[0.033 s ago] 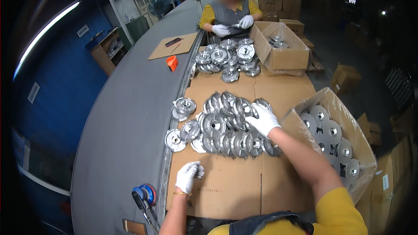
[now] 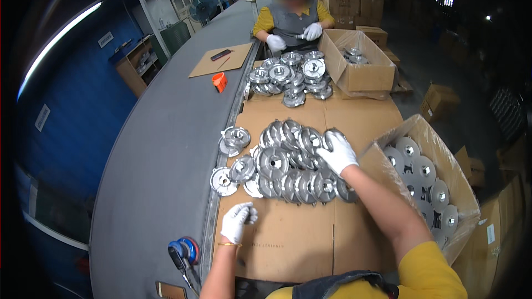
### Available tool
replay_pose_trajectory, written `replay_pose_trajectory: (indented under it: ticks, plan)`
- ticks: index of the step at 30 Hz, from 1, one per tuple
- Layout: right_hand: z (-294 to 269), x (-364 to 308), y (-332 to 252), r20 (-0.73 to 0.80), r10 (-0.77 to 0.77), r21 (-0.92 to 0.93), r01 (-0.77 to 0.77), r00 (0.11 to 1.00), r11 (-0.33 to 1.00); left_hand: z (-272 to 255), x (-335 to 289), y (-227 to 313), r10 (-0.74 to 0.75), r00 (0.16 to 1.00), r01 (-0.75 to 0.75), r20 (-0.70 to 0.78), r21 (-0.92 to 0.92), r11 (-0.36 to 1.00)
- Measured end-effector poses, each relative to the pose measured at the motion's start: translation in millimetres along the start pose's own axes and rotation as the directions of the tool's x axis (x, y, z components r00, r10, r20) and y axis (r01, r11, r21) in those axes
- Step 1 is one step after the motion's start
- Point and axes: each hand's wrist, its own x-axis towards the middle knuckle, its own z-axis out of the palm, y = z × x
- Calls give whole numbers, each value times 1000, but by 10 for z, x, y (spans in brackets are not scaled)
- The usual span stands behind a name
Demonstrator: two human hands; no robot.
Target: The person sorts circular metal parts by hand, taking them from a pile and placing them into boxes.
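Note:
Round cast-metal discs with hubs (image 2: 273, 163) lie in overlapping rows on the cardboard before me. At the right end of the back row, my right hand (image 2: 338, 154), in a white glove, is closed around the edge of one metal disc (image 2: 333, 133). Its fingertips are partly hidden among the discs. My left hand (image 2: 238, 222), also gloved, hovers over the cardboard in front of the pile, its fingers curled in and nothing visible in them. Closest to it is a pale disc (image 2: 224, 181) at the pile's left end.
On my right stands a lined carton (image 2: 382, 171) of stacked discs. A blue-and-red sander (image 2: 188, 250) and an orange roll (image 2: 219, 82) rest on the grey belt (image 2: 160, 160). Across from me, a gloved co-worker (image 2: 293, 19) stands behind another disc pile (image 2: 291, 75) and carton (image 2: 366, 77).
My left hand has shifted slightly left and up. My right hand stays at the same end of the pile. The co-worker's hands have moved a little apart.

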Motion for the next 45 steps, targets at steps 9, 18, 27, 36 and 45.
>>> replay_pose_trajectory:
  ticks: [9, 18, 27, 36, 45]
  plan:
    - [1097, 16, 562, -237, 250, -128, -286, 939, 950, -18, 1815, 829, 319, 946, -323, 49, 166, 932]
    - [1133, 37, 591, -214, 220, -49, -236, 952, 971, 242, 3594, 414, -191, 953, 108, 234, 327, 939]
    - [1081, 110, 642, -295, 191, -47, -214, 936, 976, 1067, 3503, 580, -548, 641, 583, 537, 123, 803]
    - [1102, -20, 676, -250, 229, 104, -209, 941, 972, 998, 3135, 446, -444, 603, 374, 663, 256, 891]
    - [1123, -657, 449, -275, 114, 224, -52, 955, 973, 853, 2380, 688, -275, 476, -118, 835, 371, 921]
